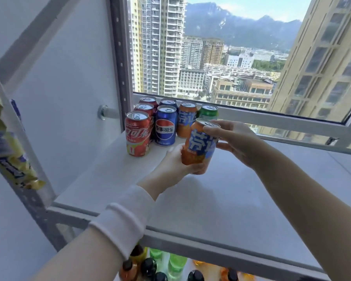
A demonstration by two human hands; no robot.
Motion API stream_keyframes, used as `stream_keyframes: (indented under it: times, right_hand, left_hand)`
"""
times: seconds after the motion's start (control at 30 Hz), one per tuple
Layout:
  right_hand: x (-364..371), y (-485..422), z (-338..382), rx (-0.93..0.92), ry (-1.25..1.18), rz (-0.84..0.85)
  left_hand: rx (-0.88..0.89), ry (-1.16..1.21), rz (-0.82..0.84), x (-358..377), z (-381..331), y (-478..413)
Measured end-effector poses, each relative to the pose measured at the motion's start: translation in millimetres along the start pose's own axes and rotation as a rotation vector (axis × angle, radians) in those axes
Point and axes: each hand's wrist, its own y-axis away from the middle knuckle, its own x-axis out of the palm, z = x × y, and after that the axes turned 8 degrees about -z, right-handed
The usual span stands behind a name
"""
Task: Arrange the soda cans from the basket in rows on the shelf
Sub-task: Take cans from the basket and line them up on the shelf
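An orange soda can (200,145) hangs tilted just above the white shelf (190,199). My left hand (176,163) grips its lower part from the left. My right hand (233,140) holds its top and right side with curled fingers. Behind it, at the shelf's far left, cans stand in rows: three red cans in a line, the front one (137,136) nearest, two blue cans with the front one (166,126) beside it, one orange can (186,118) and one green can (209,112). The basket is out of view.
A white wall (59,88) closes the shelf's left side, with a metal upright (120,57) at the back corner. A large window (251,57) lies behind the cans. Bottles with dark caps (150,266) stand on the level below. Yellow packaging (10,155) hangs at the left edge.
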Motion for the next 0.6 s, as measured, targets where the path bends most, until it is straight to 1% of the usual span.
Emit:
stream_keyframes:
  times: [0.23,0.37,0.43,0.53,0.6]
  right_hand:
    - [10,-44,-14,-0.010,0.057,-0.068]
    - [15,-56,-22,-0.022,0.079,-0.092]
    - [17,-60,-24,-0.021,0.063,-0.094]
    - [22,-68,-24,-0.031,0.066,-0.111]
    - [25,-73,-24,-0.036,0.061,-0.118]
  left_hand:
    - [-0.031,-0.039,-0.134,8,16,-37]
    - [-0.035,-0.067,-0.115,8,23,-48]
    - [-0.025,-0.085,-0.131,8,24,-53]
    - [-0.019,-0.145,-0.197,9,28,-61]
    - [-0.037,-0.142,-0.271,11,32,-66]
